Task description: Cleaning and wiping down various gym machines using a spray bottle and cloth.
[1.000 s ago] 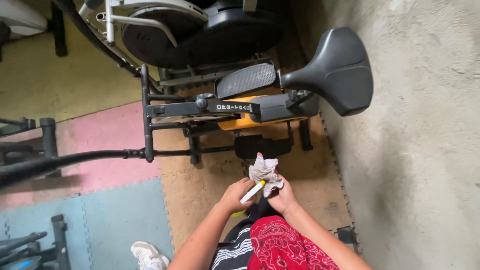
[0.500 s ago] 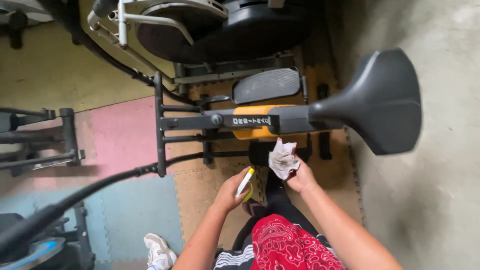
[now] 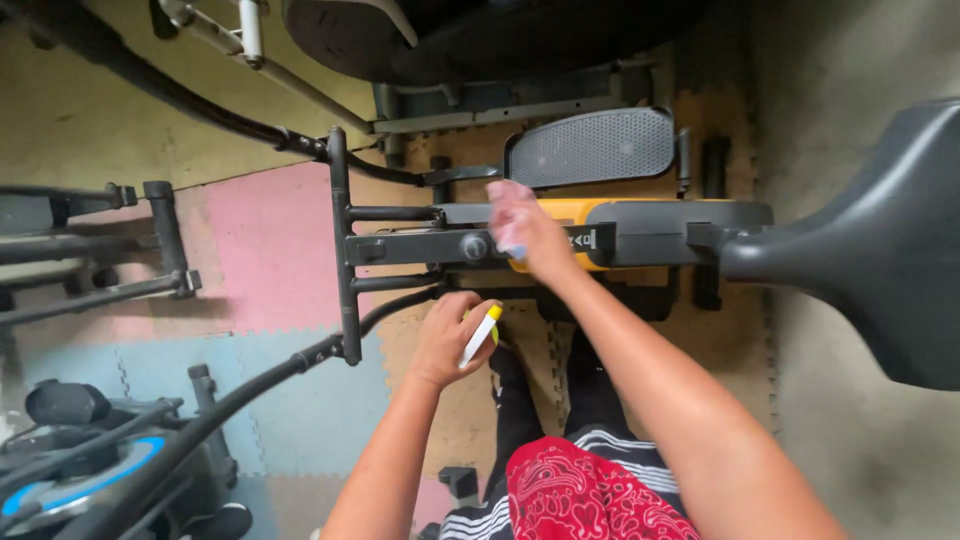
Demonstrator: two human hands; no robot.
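A large dark grey saddle-shaped seat (image 3: 880,250) is filling the right side of the frame, its neck joining a grey and yellow horizontal frame bar (image 3: 640,235) that is running across the middle. Above that bar, a perforated grey foot pedal (image 3: 592,146) is sitting in the upper centre, and a black round housing (image 3: 470,35) is spreading along the top edge. A black upright crosspiece (image 3: 340,245) is standing at the bar's left end, centre left of the frame. Foam floor mats (image 3: 265,255) in pink, blue and tan are lying beneath everything, with concrete showing on the right. Another exercise machine with a blue ring (image 3: 70,470) is sitting in the lower left corner.

The person's right hand (image 3: 530,235) is reaching up to the middle of the frame and pressing a pale cloth (image 3: 505,205) onto the yellow part of the bar; the fingers are curling over the cloth and holding it, though the hand is blurring slightly. The left hand (image 3: 450,340) is hovering just below the bar, a little left of centre, with its fingers closing round a small yellow spray bottle (image 3: 482,335) that has a white top, tilting toward the upper right.
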